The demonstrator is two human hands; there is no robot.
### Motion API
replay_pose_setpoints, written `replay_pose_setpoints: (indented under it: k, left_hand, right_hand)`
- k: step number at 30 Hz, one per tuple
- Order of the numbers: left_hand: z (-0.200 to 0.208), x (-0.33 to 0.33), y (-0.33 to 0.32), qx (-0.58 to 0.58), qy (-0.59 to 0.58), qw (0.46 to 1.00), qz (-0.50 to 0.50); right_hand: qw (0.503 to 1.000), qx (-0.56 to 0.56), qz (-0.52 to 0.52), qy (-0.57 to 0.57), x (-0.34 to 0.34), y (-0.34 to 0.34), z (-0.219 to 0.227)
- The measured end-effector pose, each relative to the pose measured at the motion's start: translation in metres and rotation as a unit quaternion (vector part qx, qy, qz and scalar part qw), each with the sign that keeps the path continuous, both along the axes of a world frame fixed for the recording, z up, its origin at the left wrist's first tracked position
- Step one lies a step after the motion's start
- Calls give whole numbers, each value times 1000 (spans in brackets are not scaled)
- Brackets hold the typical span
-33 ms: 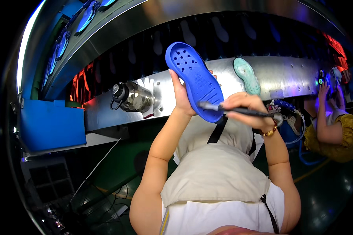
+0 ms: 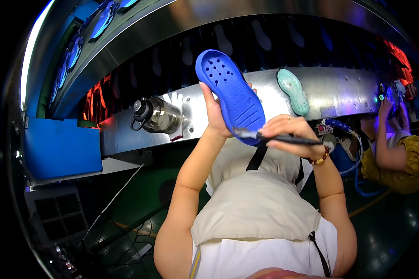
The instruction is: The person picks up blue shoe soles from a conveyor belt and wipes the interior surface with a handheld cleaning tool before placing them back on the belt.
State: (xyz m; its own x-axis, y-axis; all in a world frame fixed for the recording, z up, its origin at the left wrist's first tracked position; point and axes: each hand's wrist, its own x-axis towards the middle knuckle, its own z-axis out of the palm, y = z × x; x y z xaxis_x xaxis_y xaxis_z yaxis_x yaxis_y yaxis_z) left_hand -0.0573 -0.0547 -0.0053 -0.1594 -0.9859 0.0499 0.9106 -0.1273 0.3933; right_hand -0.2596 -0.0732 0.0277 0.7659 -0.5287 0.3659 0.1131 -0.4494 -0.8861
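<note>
A blue shoe sole (image 2: 241, 100) with a cluster of round holes at its far end is tilted up in front of me. My left hand (image 2: 217, 114) grips it from the left side, with fingertips showing past its right edge. In my right hand (image 2: 295, 135) is a brush (image 2: 284, 138) with a black handle and pale bristles. Its bristles lie against the near end of the sole. Beyond my right hand, a mint-green shoe sole (image 2: 293, 92) rests on the metal ledge.
A dark-lidded clear bottle (image 2: 160, 115) lies on the metal ledge (image 2: 340, 88), beside a white glove (image 2: 176, 100). Behind it runs a dark conveyor with several soles. A blue box (image 2: 63, 149) stands at the left. On the right sits another person (image 2: 391, 156), hands at the ledge.
The brush has shifted slightly toward me along the near end of the sole, with my right hand moving along. My left hand and the blue sole stay almost still.
</note>
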Motion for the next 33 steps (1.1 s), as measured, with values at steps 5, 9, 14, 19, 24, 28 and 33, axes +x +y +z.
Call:
replay_pose_setpoints:
  k: [5,9,14,19,24,28,33]
  left_hand:
    - [14,3,-1,17,-43,998,31]
    - [13,8,-8,6,-38,999,20]
    - [21,12,-10,14,-43,999,16]
    - [45,-19,7,33,-11,997,73]
    - [36,-26,7,6,-73,991,109]
    - [35,-23,8,15,-71,991,110]
    - [32,-24,1,12,-34,995,97]
  right_hand:
    - [971,220,62,-66,-11,-9,-8]
    - [992,122,35,-7,-6,-3,-10]
    - [951,284,46,-115,-8,-14,-19]
    - [872,425,-13,-244,11,0,-12]
    - [958,238,-58,-152,10,15,6]
    - [953,250,-17,-171,6,6,12]
    - [986,118,-26,-118,9,2,23]
